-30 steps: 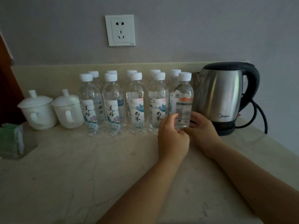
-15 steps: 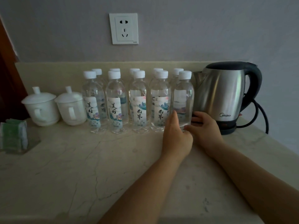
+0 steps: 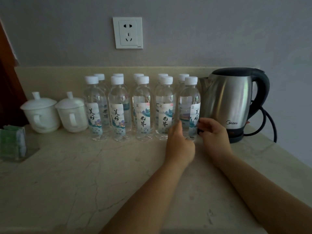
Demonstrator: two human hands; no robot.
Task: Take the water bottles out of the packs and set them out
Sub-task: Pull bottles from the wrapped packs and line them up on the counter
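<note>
Several clear water bottles with white caps stand in two rows on the marble counter (image 3: 70, 174), against the low back ledge. The rightmost front bottle (image 3: 189, 105) stands upright on the counter beside the kettle. My left hand (image 3: 179, 146) holds its lower left side, fingers curved round it. My right hand (image 3: 213, 132) grips its lower right side with fingertips on the label. The other front bottles (image 3: 118, 107) stand untouched to the left. No pack is in view.
A steel electric kettle (image 3: 231, 102) on its black base stands right of the bottles, its cord trailing off right. Two white lidded cups (image 3: 41, 114) sit left of the bottles. A green packet holder (image 3: 12, 142) is at the far left. A wall socket (image 3: 127, 32) is above.
The rightmost front bottle has been turned about its axis between both hands; its printed label now shows at its right side. Both hands stay on it.
</note>
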